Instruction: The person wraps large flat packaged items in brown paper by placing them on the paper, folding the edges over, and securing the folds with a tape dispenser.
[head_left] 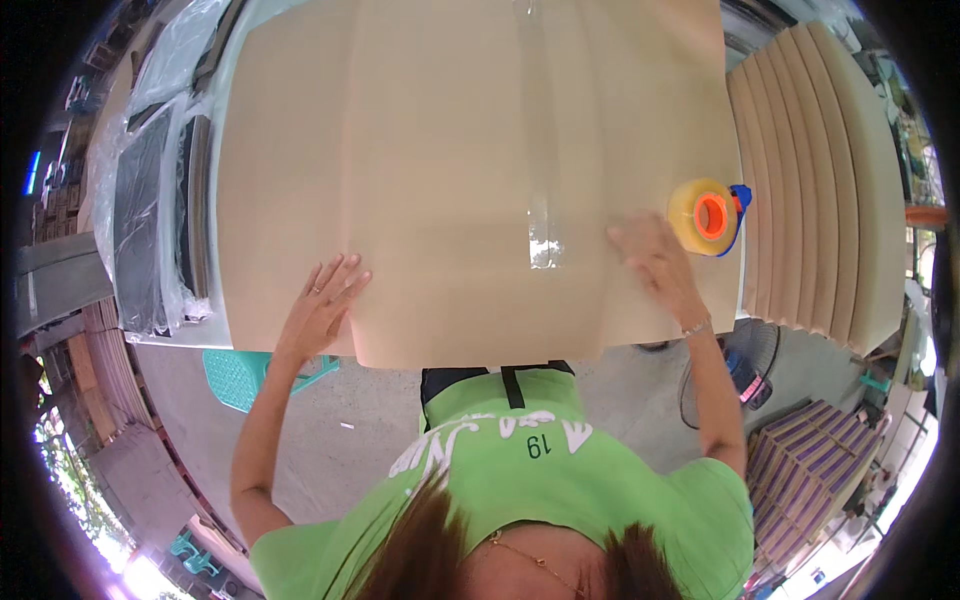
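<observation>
A large sheet of brown cardboard [440,180] lies flat on the table, with crease lines running away from me. A strip of clear tape [543,225] is stuck along its middle, shiny at the near end. My left hand [326,298] rests on the near left part of the cardboard, fingers spread. Over the right part is my right hand [650,258], slightly blurred, its fingers stretched out and holding nothing. Just beyond and right of it, a tape dispenser [708,217] with a blue body and a yellowish roll on an orange core lies on the cardboard.
Several folded cardboard sheets [810,190] are stacked along the right side. Dark panels wrapped in clear plastic [150,220] lie at the left. A green plastic stool [235,378] stands below the table's left edge; a fan [735,375] is below its right edge.
</observation>
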